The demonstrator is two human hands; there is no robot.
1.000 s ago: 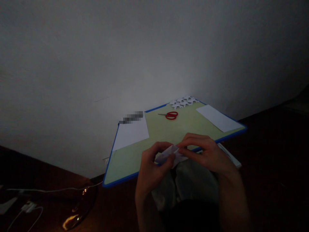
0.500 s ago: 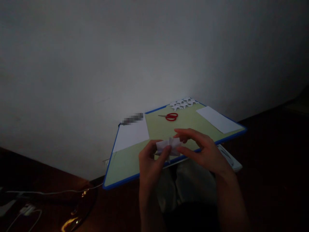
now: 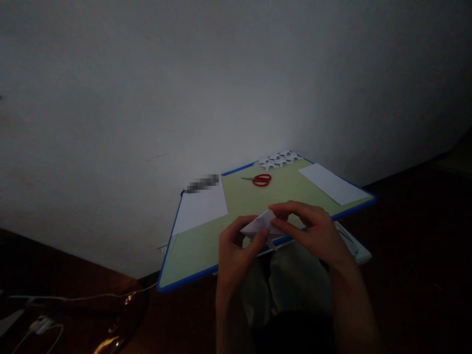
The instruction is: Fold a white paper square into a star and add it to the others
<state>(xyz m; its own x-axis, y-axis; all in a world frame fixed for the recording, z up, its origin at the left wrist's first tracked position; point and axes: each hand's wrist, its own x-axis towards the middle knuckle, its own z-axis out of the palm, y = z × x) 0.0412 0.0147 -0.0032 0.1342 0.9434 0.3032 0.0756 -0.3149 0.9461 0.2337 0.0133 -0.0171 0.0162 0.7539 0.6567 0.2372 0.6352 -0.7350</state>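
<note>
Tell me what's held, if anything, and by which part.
A folded white paper piece: the left hand grips its left side, thumb on the near face; the right hand pinches its upper right edge.

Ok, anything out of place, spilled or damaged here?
Only the blocky grey pixelated patch at the far edge of the left-hand white paper sheet looks odd: it hides whatever lies there. Nothing visibly spilled or damaged.

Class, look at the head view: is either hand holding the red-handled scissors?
No, the scissors lie on the table, while both hands hold a folded white paper.
</note>
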